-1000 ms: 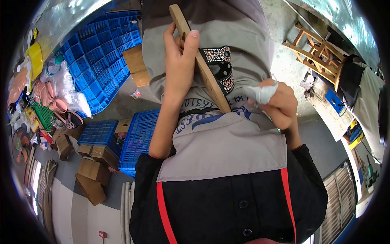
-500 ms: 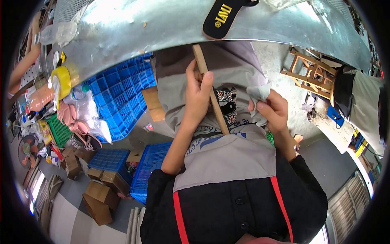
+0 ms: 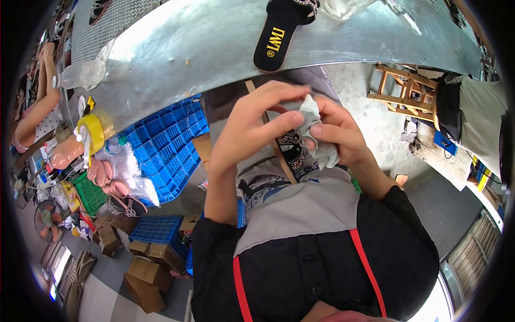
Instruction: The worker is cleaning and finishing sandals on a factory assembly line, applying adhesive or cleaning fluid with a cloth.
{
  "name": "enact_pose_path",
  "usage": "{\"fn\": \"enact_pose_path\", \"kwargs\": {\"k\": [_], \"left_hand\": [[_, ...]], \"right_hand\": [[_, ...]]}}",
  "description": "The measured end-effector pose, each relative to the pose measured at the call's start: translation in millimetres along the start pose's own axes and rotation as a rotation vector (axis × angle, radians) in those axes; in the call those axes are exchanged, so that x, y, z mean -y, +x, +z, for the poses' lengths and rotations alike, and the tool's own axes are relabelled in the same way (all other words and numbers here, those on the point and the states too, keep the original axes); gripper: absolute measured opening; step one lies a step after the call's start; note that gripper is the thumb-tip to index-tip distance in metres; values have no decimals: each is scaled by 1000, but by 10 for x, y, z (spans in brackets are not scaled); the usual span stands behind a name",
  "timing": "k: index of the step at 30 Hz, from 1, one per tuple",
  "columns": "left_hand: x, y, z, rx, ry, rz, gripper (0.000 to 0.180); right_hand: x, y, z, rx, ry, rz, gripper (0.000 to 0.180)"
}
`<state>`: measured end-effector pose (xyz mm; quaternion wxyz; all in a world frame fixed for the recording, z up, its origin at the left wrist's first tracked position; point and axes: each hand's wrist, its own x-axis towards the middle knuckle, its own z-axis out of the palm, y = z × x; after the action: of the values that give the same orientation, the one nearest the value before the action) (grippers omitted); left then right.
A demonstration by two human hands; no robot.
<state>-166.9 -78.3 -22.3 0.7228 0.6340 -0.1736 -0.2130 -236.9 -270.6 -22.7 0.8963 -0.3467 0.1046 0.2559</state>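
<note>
A black sandal (image 3: 291, 153) with a rhinestone-studded strap lies on edge across my lap, its tan sole edge facing left. My left hand (image 3: 257, 121) is over it, thumb and fingers spread apart, fingertips beside the top of a crumpled light grey cloth (image 3: 316, 139). Whether they touch the cloth is hard to tell. The cloth is pinched in my right hand (image 3: 343, 131), just right of the strap. A second black sandal (image 3: 276, 43) with yellow print rests on the metal table (image 3: 177, 59), its heel near the edge.
At the left of the table stand a clear bottle (image 3: 80, 74) and a yellow tape roll (image 3: 92, 134). Blue crates (image 3: 166, 142), pink sandals (image 3: 100, 173) and cardboard boxes (image 3: 147, 279) sit below at left. Wooden stools (image 3: 405, 94) and another person (image 3: 477, 123) are at the right.
My left hand has let go of the sandal's edge and risen toward the cloth. My right hand has brought the cloth left, over the lap sandal's strap. The view has shifted slightly.
</note>
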Motion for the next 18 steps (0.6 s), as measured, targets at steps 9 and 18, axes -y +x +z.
{"fn": "enact_pose_path", "kwargs": {"k": [9,18], "left_hand": [[117,22,-70,-150,-163,20,22],[-54,199,-187,-63,74,270,14]], "right_hand": [[76,118,49,47,-158,-15,10],[233,303,69,132,-767,-383,16]]}}
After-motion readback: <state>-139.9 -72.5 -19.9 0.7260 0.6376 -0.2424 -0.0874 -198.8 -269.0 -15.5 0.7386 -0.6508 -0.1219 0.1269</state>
